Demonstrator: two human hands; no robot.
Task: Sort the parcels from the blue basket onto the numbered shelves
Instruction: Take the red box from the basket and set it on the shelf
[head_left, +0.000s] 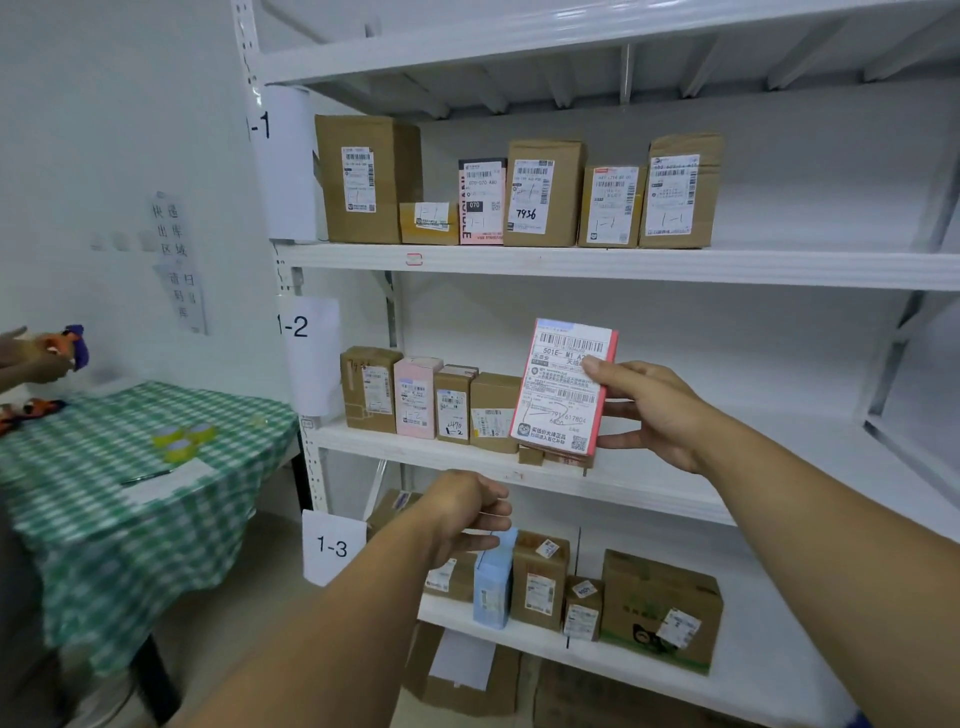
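Observation:
My right hand (649, 410) grips a flat red-edged parcel (561, 387) with a white shipping label, holding it upright at the right end of the row on the shelf marked 1-2 (649, 480). Its lower edge sits over a small brown box (531, 455) on that shelf. My left hand (467, 514) hangs lower, in front of the shelf marked 1-3 (623, 662), fingers loosely curled, holding nothing. The blue basket is out of view.
Shelf 1-1 (623, 265) carries several brown boxes and a pink parcel. Shelves 1-2 and 1-3 also hold several parcels, with free room to their right. A table with a green checked cloth (130, 493) stands at the left. Another person's hands (36, 358) show at the left edge.

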